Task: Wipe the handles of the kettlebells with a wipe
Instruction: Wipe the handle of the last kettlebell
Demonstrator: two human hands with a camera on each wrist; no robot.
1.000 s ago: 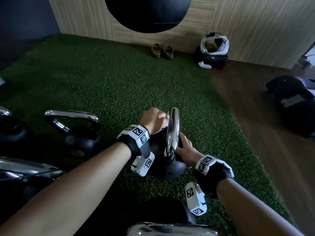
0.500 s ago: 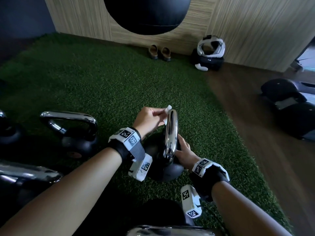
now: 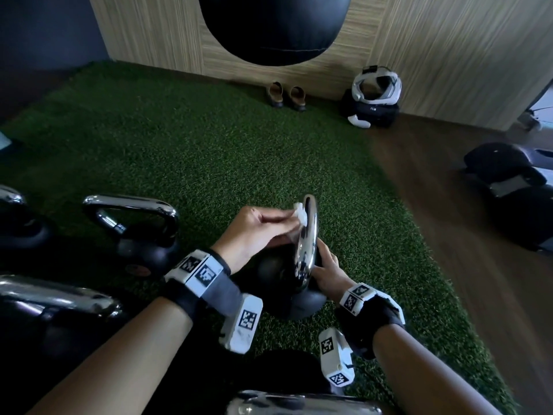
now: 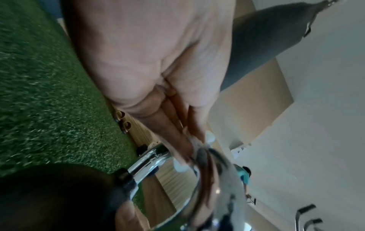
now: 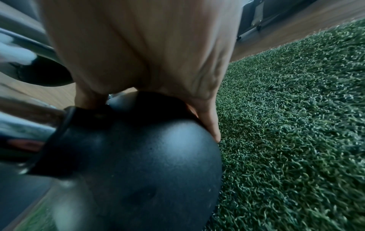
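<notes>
A black kettlebell (image 3: 302, 304) with a chrome handle (image 3: 306, 244) stands on the green turf between my hands. My left hand (image 3: 263, 232) pinches a small white wipe (image 3: 300, 214) against the left side of the handle near its top. In the left wrist view the fingers (image 4: 173, 136) press the wipe (image 4: 209, 137) onto the chrome handle (image 4: 150, 161). My right hand (image 3: 326, 269) rests on the right side of the ball below the handle. In the right wrist view its fingers (image 5: 209, 118) lie spread over the black ball (image 5: 142, 164).
More chrome-handled kettlebells stand at the left (image 3: 134, 229), the far left (image 3: 18, 226), the lower left (image 3: 54, 307) and the bottom edge (image 3: 299, 405). A black punching bag (image 3: 272, 25) hangs ahead. Shoes (image 3: 287, 95) and a headset (image 3: 374, 97) lie by the wooden wall. Dark equipment (image 3: 514, 187) sits at the right.
My left hand has slid the wipe up the handle's left side toward its top. The right hand stays on the ball. The view has shifted slightly.
</notes>
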